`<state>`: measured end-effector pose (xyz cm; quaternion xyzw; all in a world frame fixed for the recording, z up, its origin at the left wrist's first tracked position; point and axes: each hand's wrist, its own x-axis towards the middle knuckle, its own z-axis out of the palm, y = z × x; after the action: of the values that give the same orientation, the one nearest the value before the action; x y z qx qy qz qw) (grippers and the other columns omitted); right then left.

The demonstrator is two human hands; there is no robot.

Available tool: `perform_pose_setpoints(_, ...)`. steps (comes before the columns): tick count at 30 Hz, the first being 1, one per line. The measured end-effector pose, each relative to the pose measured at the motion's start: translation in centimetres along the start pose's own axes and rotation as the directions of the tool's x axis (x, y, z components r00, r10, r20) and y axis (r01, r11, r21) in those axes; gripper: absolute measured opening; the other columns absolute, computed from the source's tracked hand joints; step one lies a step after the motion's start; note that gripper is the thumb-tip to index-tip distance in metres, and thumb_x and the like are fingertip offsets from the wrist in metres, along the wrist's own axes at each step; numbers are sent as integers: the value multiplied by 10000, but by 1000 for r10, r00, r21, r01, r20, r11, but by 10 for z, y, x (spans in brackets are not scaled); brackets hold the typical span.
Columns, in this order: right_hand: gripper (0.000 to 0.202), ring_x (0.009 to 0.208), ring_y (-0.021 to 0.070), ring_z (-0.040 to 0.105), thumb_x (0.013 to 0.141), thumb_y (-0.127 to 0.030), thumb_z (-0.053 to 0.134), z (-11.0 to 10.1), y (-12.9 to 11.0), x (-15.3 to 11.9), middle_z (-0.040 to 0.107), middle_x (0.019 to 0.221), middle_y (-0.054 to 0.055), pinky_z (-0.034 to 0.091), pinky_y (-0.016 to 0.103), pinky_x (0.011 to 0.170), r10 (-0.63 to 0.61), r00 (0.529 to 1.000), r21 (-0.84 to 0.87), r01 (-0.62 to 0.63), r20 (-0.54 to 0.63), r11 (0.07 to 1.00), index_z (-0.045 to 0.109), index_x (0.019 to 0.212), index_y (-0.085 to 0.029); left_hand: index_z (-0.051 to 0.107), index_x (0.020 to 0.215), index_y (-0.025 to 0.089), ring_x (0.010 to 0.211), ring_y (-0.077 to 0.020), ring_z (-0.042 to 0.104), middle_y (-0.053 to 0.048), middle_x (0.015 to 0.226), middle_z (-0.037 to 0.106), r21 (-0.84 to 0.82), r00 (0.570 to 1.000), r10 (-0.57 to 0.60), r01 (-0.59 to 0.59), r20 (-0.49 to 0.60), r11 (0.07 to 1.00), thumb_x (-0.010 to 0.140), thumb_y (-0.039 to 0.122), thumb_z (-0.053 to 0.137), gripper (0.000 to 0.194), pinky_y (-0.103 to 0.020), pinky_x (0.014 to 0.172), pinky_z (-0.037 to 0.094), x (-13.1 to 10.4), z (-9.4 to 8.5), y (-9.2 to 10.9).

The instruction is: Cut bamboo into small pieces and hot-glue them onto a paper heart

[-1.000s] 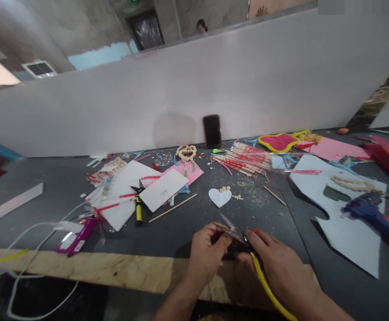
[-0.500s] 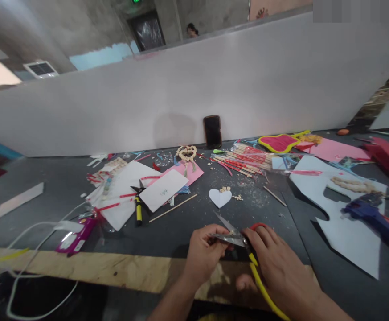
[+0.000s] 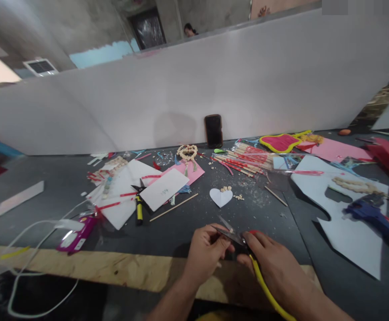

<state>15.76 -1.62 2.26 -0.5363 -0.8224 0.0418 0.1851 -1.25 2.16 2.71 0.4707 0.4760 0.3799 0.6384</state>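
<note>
My right hand [image 3: 276, 263] is wrapped round a pair of scissors [image 3: 236, 237] with a red handle loop, its metal blades partly apart and pointing left. Close beside the blades, my left hand [image 3: 204, 249] has thumb and fingers pinched together; whatever is between them is too small and hidden to name. A long yellow strip [image 3: 264, 287] runs from under the right hand down to the bottom edge. Just beyond the hands lies a white paper heart [image 3: 221, 197] with small pale beads or chips [image 3: 239, 197] at its right side.
Pliers [image 3: 139, 207], papers [image 3: 163, 189] and a thin stick [image 3: 174, 207] lie left. A purple power strip [image 3: 77, 236] trails white cable. Right are bundled sticks [image 3: 243, 159], cut white board [image 3: 351, 240] and a blue glue gun [image 3: 371, 218]. A phone [image 3: 213, 130] leans on the partition.
The scissor blades have come closer together, and my right thumb has moved up toward them. My left hand stays pinched near the blades. Things on the table have not moved.
</note>
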Motion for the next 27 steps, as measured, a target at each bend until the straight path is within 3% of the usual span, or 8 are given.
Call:
perform_pose_setpoints(6, 181, 702, 183, 626, 886, -356, 469, 0, 1, 2, 624, 836, 53, 475, 283, 585, 57, 997, -58, -54, 52, 997, 513, 976, -205, 656, 777, 124, 647, -123, 582, -39, 721, 668, 110, 995, 99, -97, -16, 989, 735, 219, 619, 109, -192, 594, 440, -1, 3, 3)
perform_pose_setpoints(11, 277, 796, 216, 611, 848, -379, 519, 0, -1, 1, 611, 899, 74, 491, 324, 651, 61, 997, -49, -59, 47, 997, 492, 1056, -197, 660, 679, 128, 508, -93, 496, -6, 576, 587, 273, 987, 152, -131, -56, 953, 780, 224, 560, 172, -177, 479, 366, -1, 3, 5)
perform_pose_setpoints(18, 438, 877, 273, 568, 773, -434, 579, -8, -2, 0, 588, 970, 125, 483, 422, 736, 50, 996, 15, -52, 73, 999, 495, 1108, -165, 641, 700, 123, 434, -82, 469, -23, 553, 626, 144, 995, 85, -77, -45, 986, 751, 256, 586, 153, -174, 433, 364, -1, 4, 6)
perform_pose_setpoints(27, 380, 851, 243, 599, 809, -340, 569, -2, 0, -5, 611, 968, 106, 501, 368, 715, 30, 999, 9, -30, 32, 1000, 487, 1138, -169, 629, 701, 112, 394, -57, 405, -16, 497, 601, 122, 1000, 11, -11, 2, 992, 720, 282, 629, 171, -162, 404, 308, -1, 2, 10)
